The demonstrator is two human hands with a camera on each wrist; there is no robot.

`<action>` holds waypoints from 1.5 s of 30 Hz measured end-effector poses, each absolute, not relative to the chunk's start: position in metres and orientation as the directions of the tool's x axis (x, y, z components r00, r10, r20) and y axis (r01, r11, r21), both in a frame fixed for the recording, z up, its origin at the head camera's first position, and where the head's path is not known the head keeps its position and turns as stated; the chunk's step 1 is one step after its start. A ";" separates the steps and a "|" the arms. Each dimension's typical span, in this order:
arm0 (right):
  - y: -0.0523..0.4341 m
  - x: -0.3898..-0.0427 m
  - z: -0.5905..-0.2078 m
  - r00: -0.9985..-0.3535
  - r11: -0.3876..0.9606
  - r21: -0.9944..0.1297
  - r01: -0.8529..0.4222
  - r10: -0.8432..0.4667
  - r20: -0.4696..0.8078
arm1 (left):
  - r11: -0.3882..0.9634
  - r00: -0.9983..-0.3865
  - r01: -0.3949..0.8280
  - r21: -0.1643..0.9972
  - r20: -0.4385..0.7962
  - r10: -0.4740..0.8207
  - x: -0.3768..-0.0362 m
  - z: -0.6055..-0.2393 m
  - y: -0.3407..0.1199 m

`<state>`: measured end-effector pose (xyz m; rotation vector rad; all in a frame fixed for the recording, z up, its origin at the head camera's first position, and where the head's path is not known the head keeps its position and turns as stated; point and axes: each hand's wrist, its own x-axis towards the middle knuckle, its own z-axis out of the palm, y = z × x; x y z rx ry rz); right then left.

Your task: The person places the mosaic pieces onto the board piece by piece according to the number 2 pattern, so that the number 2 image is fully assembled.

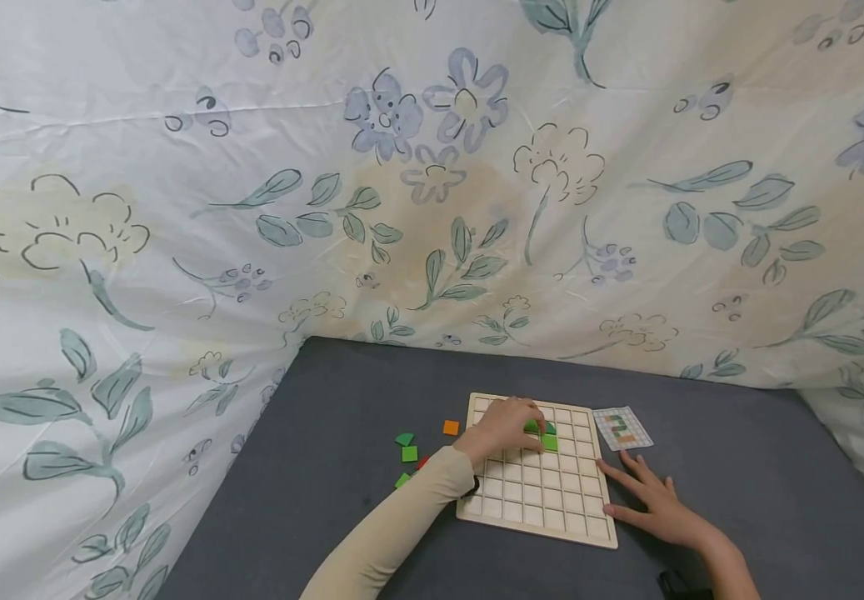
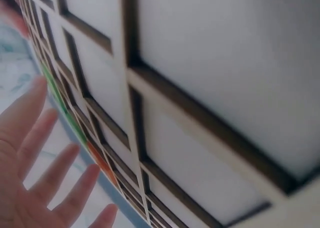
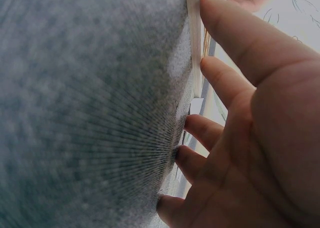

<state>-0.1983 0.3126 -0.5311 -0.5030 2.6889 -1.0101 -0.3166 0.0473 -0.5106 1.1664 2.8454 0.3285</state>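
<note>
Left grip point(image 1: 502, 427) seemingly touches green tile point(image 1: 549, 442); no writing.

A dark grey table point(image 1: 312, 467) sits under even light — backed by a draped floral sheet point(image 1: 432, 167).

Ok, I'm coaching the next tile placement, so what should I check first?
1. Board lies flat on the table: ok.
2. Right hand steadies the board: ok, flat on the table with fingers at the board's edge.
3. Card lies uncovered beside the board: ok.
4. Green tiles sit fully in their cells: cannot tell, the left hand partly covers them.
5. Spare tiles lie left of the board, near the left arm: ok.
</note>
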 end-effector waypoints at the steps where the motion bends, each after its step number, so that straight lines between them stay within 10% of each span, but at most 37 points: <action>1: 0.313 -0.199 -0.531 -0.916 0.703 -0.670 -0.238 -0.392 -0.087 | 0.692 -0.715 0.689 0.217 0.040 0.698 -0.317 -0.510 0.046; 45: 0.317 -0.202 -0.533 -0.911 0.700 -0.668 -0.252 -0.405 -0.080 | 0.733 -0.812 0.568 0.374 0.112 0.572 -0.320 -0.497 -0.038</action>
